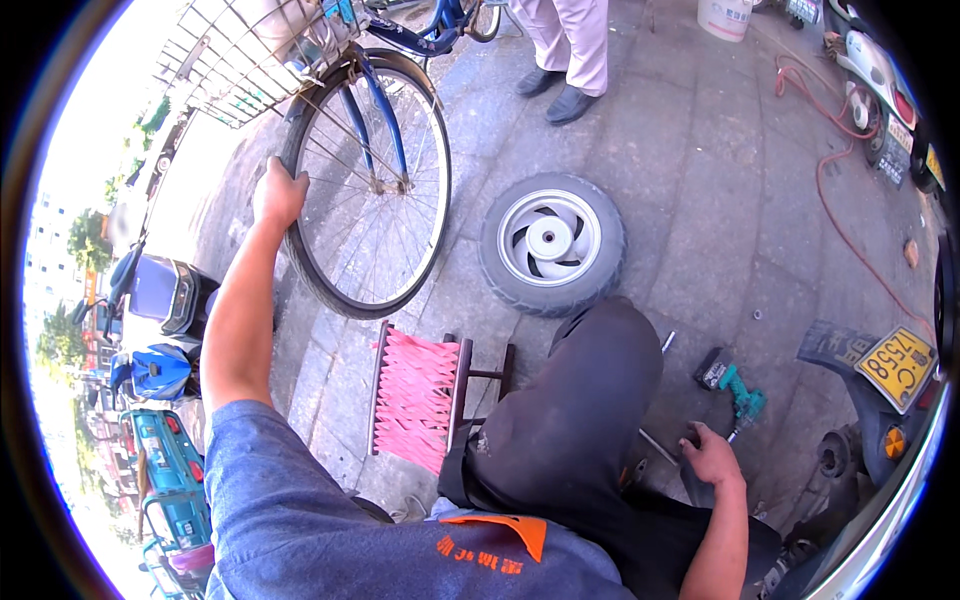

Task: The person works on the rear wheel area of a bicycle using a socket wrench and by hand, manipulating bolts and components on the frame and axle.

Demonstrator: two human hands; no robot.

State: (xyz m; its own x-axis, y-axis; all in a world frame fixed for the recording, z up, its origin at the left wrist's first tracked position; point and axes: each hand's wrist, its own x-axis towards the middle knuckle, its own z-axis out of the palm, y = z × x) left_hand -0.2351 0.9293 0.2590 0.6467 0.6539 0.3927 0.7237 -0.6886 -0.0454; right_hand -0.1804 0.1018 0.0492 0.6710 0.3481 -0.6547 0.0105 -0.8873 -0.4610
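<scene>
My left hand (280, 193) is closed around the tyre of a bicycle's front wheel (435, 215), on its near left side. The spoked wheel stands upright under a blue fork, a wire basket (225, 65) above it. At the lower right, my right hand (712, 456) hangs with bent fingers a little apart, and I see nothing held in it. Close by, a teal cordless impact wrench (742, 396) with a black battery lies on the ground. Beyond my knee, a small scooter wheel (552, 243) with a grey rim and black tyre lies flat.
A low stool (415, 395) with a pink woven seat stands left of my leg. Metal rods (658, 446) lie near my right hand. A scooter's rear (865, 385) is at the right, a red hose (822, 180) behind it. Someone's shoes (572, 105) stand at the far side.
</scene>
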